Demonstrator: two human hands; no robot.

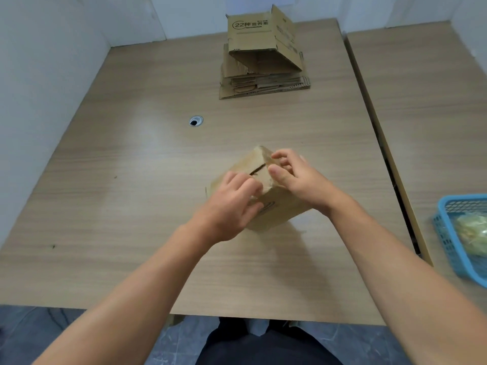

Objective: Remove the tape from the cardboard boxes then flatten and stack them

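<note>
Head view: both hands hold the small box (247,162), which stands tilted on one lower edge on the table (105,180). The left hand (229,206) has its fingers curled over the near top edge of the small box. The right hand (297,177) grips its far right corner, with the thumb on top and the fingers bent round the corner. A dark slit (257,169) shows on top of the box, between the two hands.

To the left of the small box the table surface is wide and bare up to the wall (39,61). Beyond the box and a little left there is a cable hole (195,121). Well beyond the box, near the far edge, lies the stack (263,83) of flat cardboard, and an open box (253,32) leans on top of it. To the right of the small box a narrow gap divides this table from a second table (434,114).

The hands hide the near side of the small box, and I cannot tell whether the left fingers also pinch tape. Far right of the box, a blue basket (445,222) is cut off by the frame; its pale contents are blurred.
</note>
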